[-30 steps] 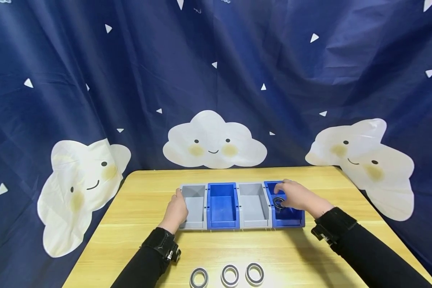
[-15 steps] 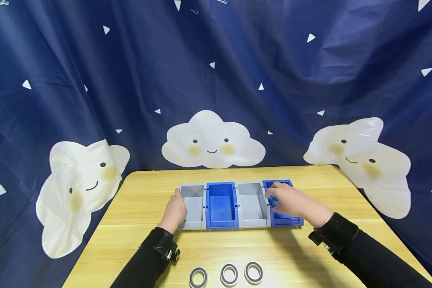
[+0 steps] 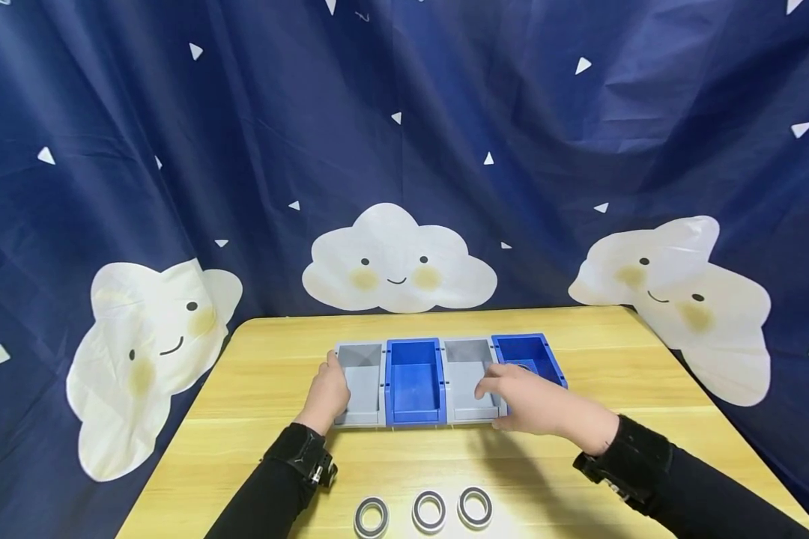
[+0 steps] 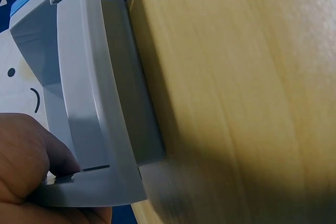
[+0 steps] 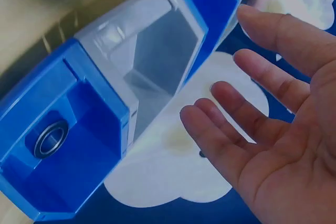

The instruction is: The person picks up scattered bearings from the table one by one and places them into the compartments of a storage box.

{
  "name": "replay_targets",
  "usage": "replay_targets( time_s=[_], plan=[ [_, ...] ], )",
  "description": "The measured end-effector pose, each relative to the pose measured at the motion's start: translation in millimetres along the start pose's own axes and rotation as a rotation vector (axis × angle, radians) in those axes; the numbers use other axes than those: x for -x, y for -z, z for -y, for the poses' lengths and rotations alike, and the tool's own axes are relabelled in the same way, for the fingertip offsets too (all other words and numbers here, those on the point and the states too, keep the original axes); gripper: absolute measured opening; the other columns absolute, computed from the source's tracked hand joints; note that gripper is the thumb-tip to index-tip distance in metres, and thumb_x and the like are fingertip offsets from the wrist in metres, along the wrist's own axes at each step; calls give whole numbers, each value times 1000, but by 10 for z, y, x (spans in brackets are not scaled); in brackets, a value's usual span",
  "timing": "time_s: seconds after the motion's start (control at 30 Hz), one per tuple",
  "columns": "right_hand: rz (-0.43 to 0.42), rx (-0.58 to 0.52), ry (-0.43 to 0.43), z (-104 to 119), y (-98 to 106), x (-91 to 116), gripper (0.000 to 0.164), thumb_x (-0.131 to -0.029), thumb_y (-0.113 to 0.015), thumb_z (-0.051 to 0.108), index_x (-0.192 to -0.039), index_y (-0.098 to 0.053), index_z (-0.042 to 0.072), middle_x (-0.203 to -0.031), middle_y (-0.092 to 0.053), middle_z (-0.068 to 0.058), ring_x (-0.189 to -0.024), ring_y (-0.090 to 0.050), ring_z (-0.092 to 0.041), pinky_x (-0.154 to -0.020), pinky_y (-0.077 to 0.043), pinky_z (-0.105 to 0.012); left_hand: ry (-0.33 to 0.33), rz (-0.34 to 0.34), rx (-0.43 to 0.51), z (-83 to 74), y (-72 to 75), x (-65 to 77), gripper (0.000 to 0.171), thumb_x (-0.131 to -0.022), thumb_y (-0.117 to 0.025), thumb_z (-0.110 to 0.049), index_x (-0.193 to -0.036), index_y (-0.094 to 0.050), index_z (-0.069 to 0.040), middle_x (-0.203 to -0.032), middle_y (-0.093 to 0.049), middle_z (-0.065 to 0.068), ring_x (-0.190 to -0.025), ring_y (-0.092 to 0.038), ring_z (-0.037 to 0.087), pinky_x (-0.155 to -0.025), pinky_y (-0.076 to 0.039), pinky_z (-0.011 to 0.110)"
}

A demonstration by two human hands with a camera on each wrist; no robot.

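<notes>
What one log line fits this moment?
left hand: grips grey plastic end bin | right hand: empty | blue plastic end bin: one black-and-silver metal ring | yellow wood-grained table: three matching rings

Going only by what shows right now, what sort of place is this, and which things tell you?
Probably a makeshift indoor workstation: a wood-grain table, a row of gray and blue bins on it, and a dark blue curtain printed with smiling clouds behind.
</notes>
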State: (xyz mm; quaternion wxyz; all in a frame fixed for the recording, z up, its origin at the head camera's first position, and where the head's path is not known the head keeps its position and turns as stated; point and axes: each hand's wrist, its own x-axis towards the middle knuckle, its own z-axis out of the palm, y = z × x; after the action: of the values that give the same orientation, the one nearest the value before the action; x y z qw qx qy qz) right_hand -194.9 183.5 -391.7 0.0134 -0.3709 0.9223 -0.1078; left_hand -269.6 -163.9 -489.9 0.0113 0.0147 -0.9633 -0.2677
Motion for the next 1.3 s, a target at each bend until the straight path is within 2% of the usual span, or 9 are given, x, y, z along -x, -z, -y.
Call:
replay_targets(
  time_s=[0.33, 0.5, 0.8, 1.03, 1.17, 1.3],
  plan=[
    [17, -12, 87, 203, -102, 62, 39, -77, -86, 23, -111, -70, 13, -104, -58, 3, -99, -58, -16, -87, -53, -34, -3, -6, -7, 5, 13, -20, 70, -91, -52, 10, -150, -15, 17, -127, -48, 39, -100, -62, 41, -90, -53, 52],
    [61, -35, 109, 267, -195, 68, 39, -77, -85, 22, -113, -71, 14, -105, -58, 6, -100, -58, -13, -90, -53, -32, -1, -8, -12, 13, 5, -24, 71, -90, -53, 10, -150, -15, 17, -128, -48, 40, -101, -62, 42, -90, -53, 52],
    [100, -15, 144, 361, -372, 78, 38, -74, -85, 24, -109, -71, 16, -103, -58, 8, -94, -55, -7, -85, -52, -26, 0, -6, -16, 33, -28, -29, 71, -90, -53, 9, -150, -15, 17, -129, -47, 40, -101, -62, 42, -90, -53, 52],
    [92, -3, 215, 396, -590, 120, 34, -73, -87, 27, -102, -71, 19, -91, -53, 14, -81, -45, -1, -73, -45, -18, -3, -8, -26, 38, -43, -28, 71, -91, -54, 8, -150, -16, 17, -128, -48, 40, -100, -63, 41, -90, -54, 52],
    [91, -4, 252, 411, -672, 140, 32, -73, -87, 27, -99, -70, 20, -87, -51, 15, -79, -43, 0, -70, -41, -14, -3, -9, -28, 33, -41, -26, 71, -91, -55, 8, -150, -17, 17, -127, -49, 39, -99, -63, 40, -90, -54, 51],
    [85, 5, 255, 421, -718, 157, 34, -70, -88, 29, -97, -69, 21, -88, -50, 16, -80, -43, 0, -69, -41, -14, 0, -9, -18, 20, -33, -22, 71, -90, -54, 9, -150, -16, 16, -127, -49, 39, -98, -63, 39, -89, -54, 51]
  ],
)
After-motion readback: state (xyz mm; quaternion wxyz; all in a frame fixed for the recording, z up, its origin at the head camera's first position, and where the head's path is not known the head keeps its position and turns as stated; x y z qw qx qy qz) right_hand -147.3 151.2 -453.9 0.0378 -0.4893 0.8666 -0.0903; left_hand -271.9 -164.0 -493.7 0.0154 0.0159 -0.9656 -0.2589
